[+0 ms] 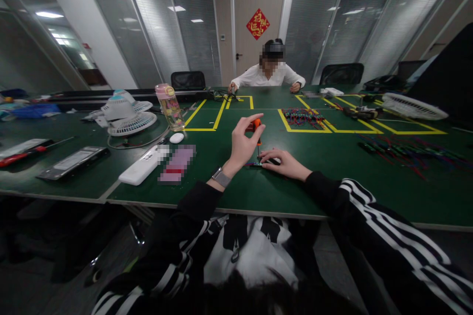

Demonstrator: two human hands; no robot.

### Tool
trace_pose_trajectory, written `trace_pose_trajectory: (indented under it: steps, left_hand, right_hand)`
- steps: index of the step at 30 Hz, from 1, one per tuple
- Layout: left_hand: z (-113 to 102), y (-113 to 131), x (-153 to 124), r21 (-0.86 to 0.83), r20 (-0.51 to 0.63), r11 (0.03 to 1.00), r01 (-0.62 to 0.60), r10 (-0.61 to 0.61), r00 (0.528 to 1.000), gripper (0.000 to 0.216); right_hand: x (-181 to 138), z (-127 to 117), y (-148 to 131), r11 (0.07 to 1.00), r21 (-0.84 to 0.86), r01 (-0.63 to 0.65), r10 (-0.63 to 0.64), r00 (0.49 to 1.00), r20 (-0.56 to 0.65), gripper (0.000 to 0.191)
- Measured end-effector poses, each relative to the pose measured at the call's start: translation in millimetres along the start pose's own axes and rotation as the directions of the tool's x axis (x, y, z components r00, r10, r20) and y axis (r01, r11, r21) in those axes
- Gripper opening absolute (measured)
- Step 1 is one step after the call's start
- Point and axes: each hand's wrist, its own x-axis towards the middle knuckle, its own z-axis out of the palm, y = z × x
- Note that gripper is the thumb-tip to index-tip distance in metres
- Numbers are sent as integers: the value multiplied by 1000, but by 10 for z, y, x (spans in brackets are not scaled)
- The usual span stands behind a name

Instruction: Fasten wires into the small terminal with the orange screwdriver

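A screwdriver with a red and orange handle [257, 123] stands upright over the green table. My left hand [240, 145] is closed round the handle, thumb and fingers curved about it. The shaft runs down to a small thin part [253, 164], seemingly a little circuit board with coloured wires, lying flat on the table. My right hand [284, 163] rests on the table beside the shaft, its fingertips closed on the board's right end. Those fingers partly hide the board and the screwdriver's tip.
Nearby on the left lie a white power bank [139, 166], a white oval case [177, 138] and a bottle [170, 108]. Beyond are a fan [129, 120] and a hard drive [73, 161]. Wired boards [303, 118] fill a taped box; more [410, 150] lie right. A person [269, 74] sits opposite.
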Motion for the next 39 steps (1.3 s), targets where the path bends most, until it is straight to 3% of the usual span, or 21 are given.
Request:
trace_pose_trajectory:
  steps: [3, 11, 16, 23, 32, 39]
  left_hand:
    - [-21, 36, -3, 86, -38, 996, -8, 11, 999, 21]
    - [-23, 54, 9, 4, 20, 1000, 4, -4, 1000, 27]
    - [-23, 65, 0, 76, -32, 997, -18, 21, 999, 21]
    - [-25, 45, 8, -17, 59, 1000, 6, -5, 998, 32]
    - [-28, 54, 8, 118, -88, 993, 1, 9, 996, 18]
    - [-16, 15, 1, -47, 24, 998, 48, -47, 999, 32]
  right_hand:
    - [0, 1, -2, 1000, 6, 1, -1, 1000, -2, 19]
    - [4, -5, -12, 1000, -8, -12, 12, 1000, 8, 23]
    - [2, -11, -38, 1000, -17, -13, 13, 1000, 6, 22]
    - [2, -20, -38, 1000, -20, 3, -2, 1000, 10, 19]
    - [-1, -16, 1, 1000, -26, 3, -3, 1000, 21, 15]
    - [1, -16, 9, 1000, -27, 5, -4, 1000, 25, 16]
